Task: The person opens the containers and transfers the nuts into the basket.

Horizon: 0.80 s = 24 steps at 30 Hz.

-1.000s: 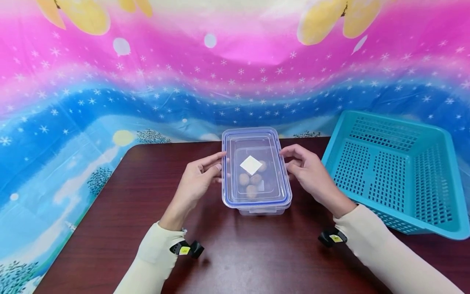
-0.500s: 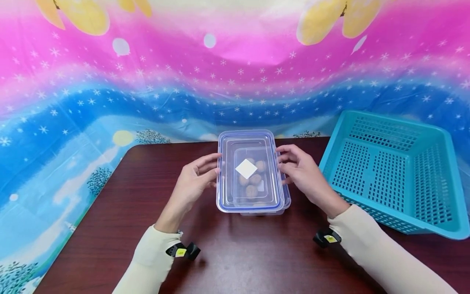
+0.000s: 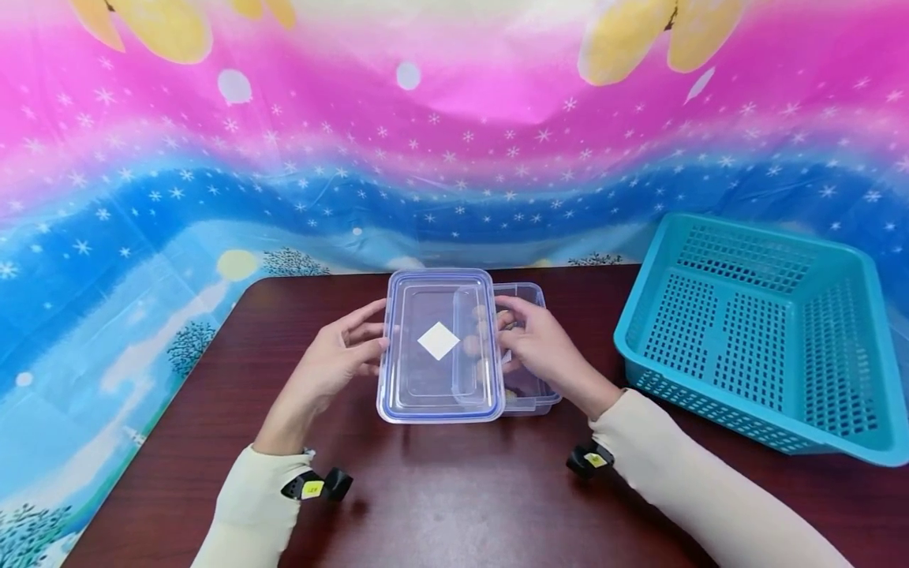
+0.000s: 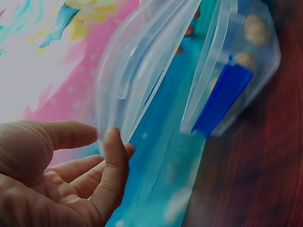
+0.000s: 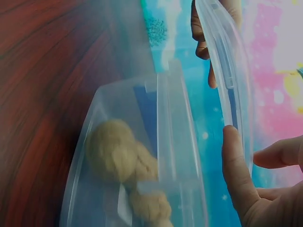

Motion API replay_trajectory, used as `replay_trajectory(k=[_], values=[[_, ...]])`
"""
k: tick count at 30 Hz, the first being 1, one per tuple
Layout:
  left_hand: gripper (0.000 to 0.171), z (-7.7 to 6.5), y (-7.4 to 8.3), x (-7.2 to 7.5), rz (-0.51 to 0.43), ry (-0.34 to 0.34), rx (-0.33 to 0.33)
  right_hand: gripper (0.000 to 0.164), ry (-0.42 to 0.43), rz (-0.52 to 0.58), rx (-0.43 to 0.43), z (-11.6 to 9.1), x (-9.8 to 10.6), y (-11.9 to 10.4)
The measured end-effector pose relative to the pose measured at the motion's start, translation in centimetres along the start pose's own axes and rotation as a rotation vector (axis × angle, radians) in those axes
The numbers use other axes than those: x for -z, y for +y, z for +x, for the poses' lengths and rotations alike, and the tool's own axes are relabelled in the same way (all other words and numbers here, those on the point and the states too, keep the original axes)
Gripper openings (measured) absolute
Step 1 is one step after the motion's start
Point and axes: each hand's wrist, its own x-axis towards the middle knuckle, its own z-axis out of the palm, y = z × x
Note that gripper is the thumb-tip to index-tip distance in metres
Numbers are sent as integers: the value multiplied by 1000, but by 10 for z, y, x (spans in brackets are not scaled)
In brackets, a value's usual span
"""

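Between both hands is a clear plastic lid (image 3: 412, 398) with a blue seal and a white diamond-shaped sticker (image 3: 439, 341). My left hand (image 3: 334, 355) pinches its left edge between thumb and fingers. The right edge is pinched by my right hand (image 3: 543, 351). In both wrist views the lid stands apart from the clear food container (image 3: 529, 407), which sits on the table, partly behind the lid and right hand. Several round, tan, wrinkled walnuts (image 5: 111, 146) lie inside it. A blue strip (image 4: 222, 101) shows at the container's side in the left wrist view.
A turquoise perforated basket (image 3: 625, 339) stands on the right of the dark red wooden table (image 3: 440, 497). Behind the table hangs a pink and blue patterned cloth (image 3: 426, 158).
The lid, first over the container, has moved left and toward the person with both hands holding it. The container's right part is now uncovered. The basket has stayed in place.
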Motion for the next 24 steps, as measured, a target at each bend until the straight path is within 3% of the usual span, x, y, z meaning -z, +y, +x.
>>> replay_trajectory(k=[14,24], values=[[72,-8,-13,54,103,-1,102,67,-57,26,-60,27,-56,-15],[74,-5,-27,81,137,-22,151,65,-96,2,-75,42,-86,-20]])
